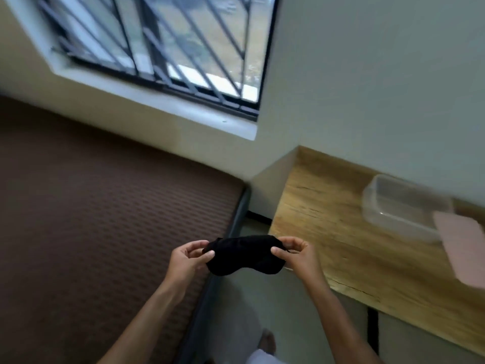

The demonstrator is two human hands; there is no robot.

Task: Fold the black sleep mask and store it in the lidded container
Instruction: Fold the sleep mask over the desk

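Observation:
The black sleep mask (244, 254) is held flat and spread out in the air between the bed and the desk. My left hand (187, 258) pinches its left end and my right hand (296, 254) pinches its right end, where a thin strap shows. A clear plastic container (404, 207) stands open on the wooden desk to the right. Its pale pink lid (462, 248) lies beside it near the right edge of the view.
A brown textured mattress (105, 219) with a dark frame fills the left. The wooden desk (341, 232) runs along the right wall. A barred window (162, 48) is above. Pale floor and my bare foot (267, 342) show below the hands.

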